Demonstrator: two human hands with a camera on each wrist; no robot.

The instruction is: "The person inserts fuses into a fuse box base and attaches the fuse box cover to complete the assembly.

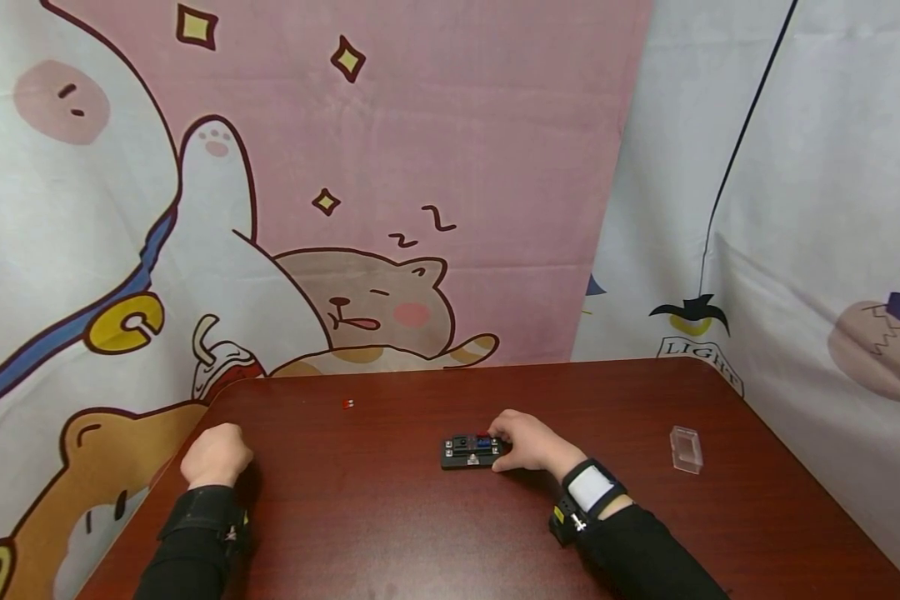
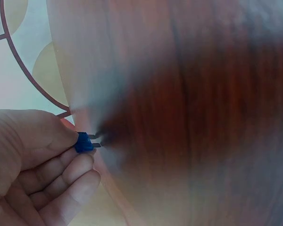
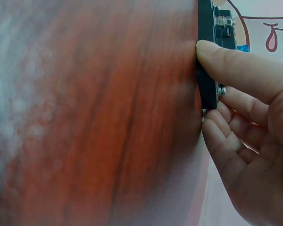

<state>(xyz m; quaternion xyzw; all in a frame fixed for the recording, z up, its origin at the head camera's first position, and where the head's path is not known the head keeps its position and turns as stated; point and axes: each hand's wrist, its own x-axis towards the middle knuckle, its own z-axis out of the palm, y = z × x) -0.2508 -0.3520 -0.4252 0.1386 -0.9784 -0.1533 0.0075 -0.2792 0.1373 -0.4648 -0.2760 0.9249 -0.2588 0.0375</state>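
Note:
A blue blade fuse (image 2: 85, 142) with two metal prongs is pinched between thumb and fingers of my left hand (image 2: 42, 165), near the table's left edge; in the head view this hand (image 1: 216, 456) hides the fuse. At mid-table lies a black fuse block (image 1: 468, 451) with metal screw terminals and small red and blue parts on top. My right hand (image 1: 528, 442) grips its right end. From the right wrist view, the thumb lies on one long side of the block (image 3: 206, 82), and the fingers are around its end, partly hidden.
A small red blade fuse (image 1: 348, 403) lies toward the back left of the brown table (image 1: 360, 517). Off to the right is a clear plastic cover (image 1: 686, 450). A cartoon-printed cloth (image 1: 450, 150) hangs directly behind the table's back edge.

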